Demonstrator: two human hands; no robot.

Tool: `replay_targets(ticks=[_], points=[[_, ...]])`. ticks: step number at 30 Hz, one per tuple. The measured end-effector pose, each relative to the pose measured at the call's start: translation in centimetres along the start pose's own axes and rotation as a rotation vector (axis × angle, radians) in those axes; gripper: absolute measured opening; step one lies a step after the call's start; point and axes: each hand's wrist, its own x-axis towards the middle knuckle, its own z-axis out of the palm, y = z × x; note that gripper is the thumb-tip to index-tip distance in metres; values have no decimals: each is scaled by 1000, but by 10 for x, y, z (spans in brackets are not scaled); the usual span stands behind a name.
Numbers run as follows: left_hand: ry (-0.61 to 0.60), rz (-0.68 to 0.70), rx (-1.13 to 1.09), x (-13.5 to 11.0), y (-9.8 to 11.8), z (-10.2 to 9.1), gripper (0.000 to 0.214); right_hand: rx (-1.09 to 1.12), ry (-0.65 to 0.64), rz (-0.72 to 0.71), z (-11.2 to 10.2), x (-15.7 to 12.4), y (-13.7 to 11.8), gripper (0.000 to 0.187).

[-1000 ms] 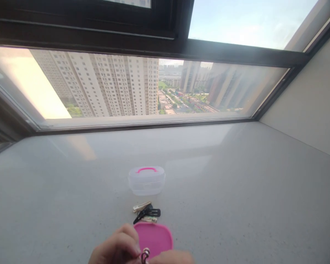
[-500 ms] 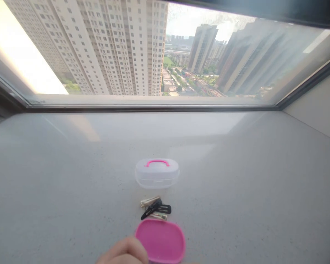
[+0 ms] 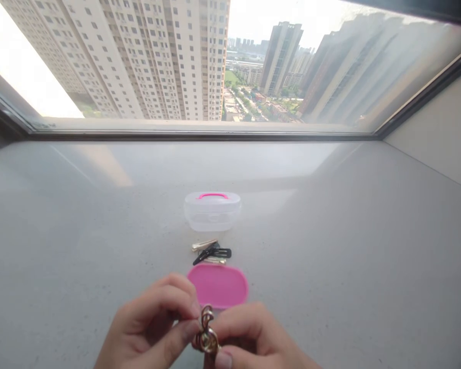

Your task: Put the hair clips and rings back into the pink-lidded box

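Both of my hands meet low in the middle of the head view, around a shiny gold, chain-like piece with looped links; its exact kind is unclear. My left hand pinches its left side between thumb and fingers. From the right, my right hand grips its lower end. Just beyond the fingers lies a pink oval tray or lid, its near edge partly hidden by the hands. Against its far edge rests a small pile of black snap hair clips and gold hair clips.
A clear plastic box with a pink handle stands closed behind the clips. Everything rests on a wide grey sill. A large window with a dark frame borders the far side, with tall buildings outside. A white wall rises at the right.
Both hands have come up into view with the gold piece between them; before, only part of one hand showed. The camera has tilted, so the sill objects appear higher.
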Motion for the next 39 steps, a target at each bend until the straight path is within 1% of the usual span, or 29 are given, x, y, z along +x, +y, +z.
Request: replay_targets(ticks=[3, 7, 11, 12, 13, 15, 16, 18, 20, 21, 22, 24, 25, 26, 28, 30, 32, 35, 36, 39], points=[[-5, 85, -2, -1, 2, 3, 7, 107, -21, 69, 4, -5, -1, 32], [6, 175, -87, 1, 1, 12, 5, 102, -8, -12, 4, -3, -1, 25], [80, 165, -69, 8, -4, 20, 7, 94, -2, -64, 2, 1, -4, 27], [116, 176, -47, 11, -4, 22, 9, 96, 1, -61, 1, 2, -6, 29], [162, 199, -13, 14, -3, 24, 11, 98, 14, -54, 1, 4, -7, 31], [254, 262, 66, 22, 1, 27, 14, 111, 98, -70, -1, 8, -13, 28], [271, 292, 127, 27, 5, 28, 16, 134, 151, -94, -3, 11, -16, 25], [292, 342, 266, 40, 11, 25, 20, 153, 236, -115, -8, 18, -24, 25], [282, 414, 373, 53, 14, 16, 25, 176, 309, -122, -17, 26, -31, 25], [306, 464, 436, 60, 13, 10, 25, 183, 341, -112, -22, 30, -34, 25], [361, 517, 523, 66, 11, 3, 22, 179, 385, -110, -28, 35, -37, 23], [542, 604, 735, 75, 2, -10, 17, 164, 449, -87, -39, 43, -40, 21], [580, 635, 818, 79, -3, -16, 17, 160, 465, -82, -44, 47, -41, 21], [574, 675, 881, 82, -9, -20, 17, 160, 464, -73, -49, 51, -41, 21], [499, 752, 978, 87, -17, -24, 18, 176, 466, -62, -54, 59, -39, 20], [417, 773, 1034, 91, -23, -25, 25, 206, 482, -47, -57, 66, -37, 19], [336, 749, 1056, 95, -25, -24, 30, 237, 507, -39, -59, 71, -34, 20], [227, 688, 1032, 101, -27, -22, 37, 265, 539, -30, -63, 74, -32, 21], [212, 671, 1021, 102, -28, -22, 40, 275, 544, -33, -65, 73, -31, 21], [219, 643, 1023, 105, -30, -21, 48, 304, 527, -51, -68, 73, -33, 21]])
